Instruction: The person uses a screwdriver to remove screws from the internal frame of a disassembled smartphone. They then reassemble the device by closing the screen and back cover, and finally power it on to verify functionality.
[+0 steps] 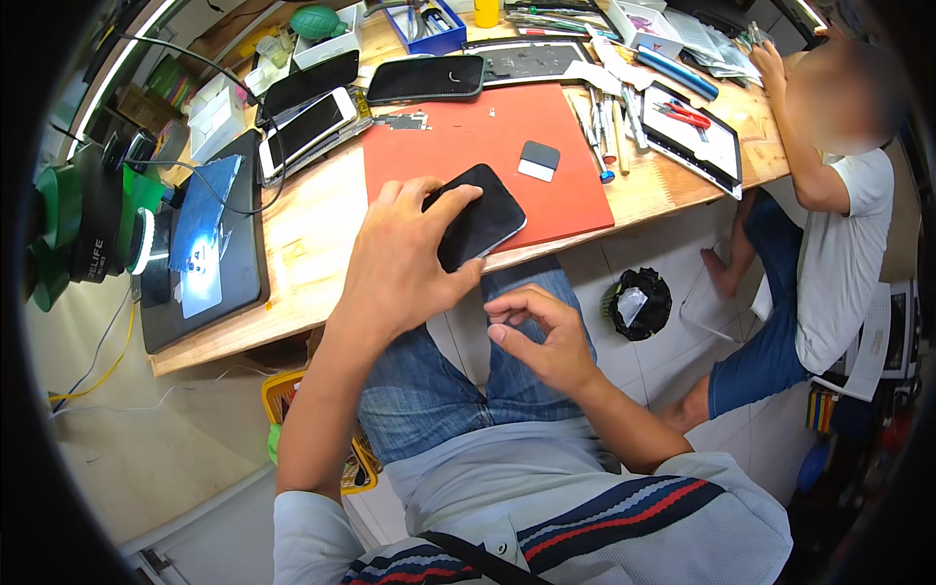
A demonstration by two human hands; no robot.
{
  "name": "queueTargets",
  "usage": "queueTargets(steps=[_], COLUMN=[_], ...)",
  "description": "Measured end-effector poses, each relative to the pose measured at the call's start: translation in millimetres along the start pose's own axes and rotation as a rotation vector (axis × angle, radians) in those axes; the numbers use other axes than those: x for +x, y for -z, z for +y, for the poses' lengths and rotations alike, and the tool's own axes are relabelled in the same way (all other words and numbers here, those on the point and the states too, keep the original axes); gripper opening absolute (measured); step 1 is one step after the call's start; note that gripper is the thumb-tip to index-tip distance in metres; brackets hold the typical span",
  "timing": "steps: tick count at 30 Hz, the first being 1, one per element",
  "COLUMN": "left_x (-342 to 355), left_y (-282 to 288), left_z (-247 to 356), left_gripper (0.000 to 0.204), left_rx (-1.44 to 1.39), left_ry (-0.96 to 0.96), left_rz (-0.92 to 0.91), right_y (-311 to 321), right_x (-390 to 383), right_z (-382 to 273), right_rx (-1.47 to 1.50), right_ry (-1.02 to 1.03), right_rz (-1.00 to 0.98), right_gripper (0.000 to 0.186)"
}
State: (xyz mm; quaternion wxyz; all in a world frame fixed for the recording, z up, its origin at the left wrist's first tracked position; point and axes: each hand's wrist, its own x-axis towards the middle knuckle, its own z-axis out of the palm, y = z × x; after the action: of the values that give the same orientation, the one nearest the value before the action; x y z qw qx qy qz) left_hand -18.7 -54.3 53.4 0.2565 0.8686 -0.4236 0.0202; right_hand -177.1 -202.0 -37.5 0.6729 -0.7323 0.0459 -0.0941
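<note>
My left hand (pixel 400 249) grips a black smartphone (pixel 485 216) by its sides, thumb at the near edge and fingers along the far one. The phone's dark, glossy face is up, over the front edge of an orange-red mat (pixel 439 156). Just below the phone, over my lap, my right hand (pixel 546 336) hangs with curled fingers. A gap shows between its thumb and forefinger, and I see nothing in it. Beyond the phone, a small black-and-white flat scraper card (pixel 539 161) lies on the mat.
A white phone (pixel 310 132), a black phone (pixel 426 78) and several tools (pixel 614 132) surround the mat on the wooden table (pixel 307 263). A lit green lamp (pixel 141 239) stands left. A co-worker (pixel 843 195) sits at right. A black-lined bin (pixel 639 304) is on the floor.
</note>
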Motion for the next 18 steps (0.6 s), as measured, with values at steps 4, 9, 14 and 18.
queueTargets(steps=[4, 9, 14, 18], left_x=[-15, -31, -41, -45], left_y=[7, 6, 0, -4], left_z=[14, 32, 36, 38], left_gripper=[0.065, 0.071, 0.079, 0.078], left_rx=[-0.215, -0.643, -0.851, -0.864], left_ry=[-0.002, -0.015, -0.018, 0.007], left_rz=[0.095, 0.153, 0.141, 0.194], right_y=[1, -9, -11, -8], right_x=[5, 7, 2, 2], right_z=[1, -7, -6, -8], right_rx=[0.163, 0.305, 0.416, 0.437], right_ry=[0.018, 0.188, 0.071, 0.075], right_rz=[-0.111, -0.260, -0.316, -0.303], right_gripper=[0.063, 0.100, 0.105, 0.099])
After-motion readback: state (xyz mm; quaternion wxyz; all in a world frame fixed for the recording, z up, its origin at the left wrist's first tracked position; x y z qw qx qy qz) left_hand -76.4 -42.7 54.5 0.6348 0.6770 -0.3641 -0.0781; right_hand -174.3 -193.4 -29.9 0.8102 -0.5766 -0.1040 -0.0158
